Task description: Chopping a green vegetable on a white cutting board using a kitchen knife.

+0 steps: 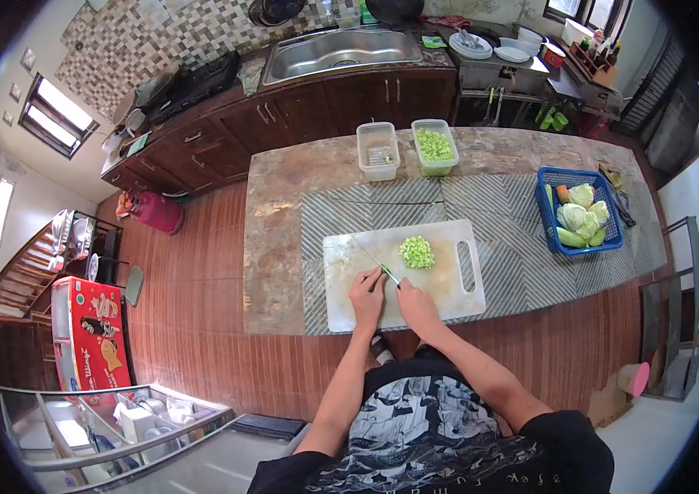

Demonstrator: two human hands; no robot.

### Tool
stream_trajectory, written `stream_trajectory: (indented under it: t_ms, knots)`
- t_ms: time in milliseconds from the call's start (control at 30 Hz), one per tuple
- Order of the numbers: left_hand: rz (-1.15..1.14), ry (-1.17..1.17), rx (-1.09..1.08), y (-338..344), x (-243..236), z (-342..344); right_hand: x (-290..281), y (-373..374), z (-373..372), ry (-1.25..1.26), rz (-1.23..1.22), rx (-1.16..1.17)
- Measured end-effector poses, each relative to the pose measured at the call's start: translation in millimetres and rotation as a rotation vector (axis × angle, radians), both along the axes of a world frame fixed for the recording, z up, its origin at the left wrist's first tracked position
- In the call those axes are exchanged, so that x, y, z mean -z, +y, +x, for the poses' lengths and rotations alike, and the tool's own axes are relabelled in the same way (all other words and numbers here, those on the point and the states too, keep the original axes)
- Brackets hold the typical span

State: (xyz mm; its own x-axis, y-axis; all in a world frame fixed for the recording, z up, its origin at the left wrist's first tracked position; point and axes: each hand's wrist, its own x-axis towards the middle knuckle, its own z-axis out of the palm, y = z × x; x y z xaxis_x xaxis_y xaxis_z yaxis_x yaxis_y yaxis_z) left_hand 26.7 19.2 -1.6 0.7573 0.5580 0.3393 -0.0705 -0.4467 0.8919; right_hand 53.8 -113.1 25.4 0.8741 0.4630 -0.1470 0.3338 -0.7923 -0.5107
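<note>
A white cutting board (341,305) lies on the table's near side. My right hand (417,305) is closed round the handle of a knife (368,252), whose thin blade points away and to the left over the board. Close beside it, my left hand (368,298) has its fingers drawn together against the blade near the handle. A little green shows at those fingertips, too small to name. Just beyond my right hand sits a small heap of diced green vegetable (417,253).
Two clear plastic tubs stand behind the board, one with diced green pieces (434,146), the other with few scraps (379,171). At right a blue basket (586,249) holds cabbages, a carrot and green vegetables. Beyond the table run a sink (345,56) and stacked plates (471,51).
</note>
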Motion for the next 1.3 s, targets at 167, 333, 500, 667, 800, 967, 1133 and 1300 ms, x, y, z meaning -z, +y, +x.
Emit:
stream_trajectory:
  t_ms: [167,333,500,667,800,967,1133,1300]
  knots:
    - [0.003,0.005,-0.012,-1,-5,1,3,-24,-18,0.002,-0.024,0.007]
    - [0.092,-0.028,-0.021,0,-3,2,3,-58,-41,-0.033,-0.016,-0.010]
    - [0.091,-0.028,-0.025,1,0,1,-11,-83,-57,-0.028,-0.087,0.000]
    - [0.085,-0.005,-0.019,-2,-8,0,-27,-102,-62,0.017,-0.175,0.007]
    - [0.145,0.033,-0.065,-2,-9,-2,-55,-116,-58,0.064,-0.200,0.010]
    - [0.289,0.005,-0.008,1,-3,-2,-88,-125,-52,0.141,-0.200,0.050]
    - [0.374,0.022,-0.018,-5,-8,-2,-93,-132,-49,0.176,-0.169,0.086]
    - [0.362,0.043,-0.015,-3,-2,-4,-90,-134,-52,0.194,-0.176,0.107]
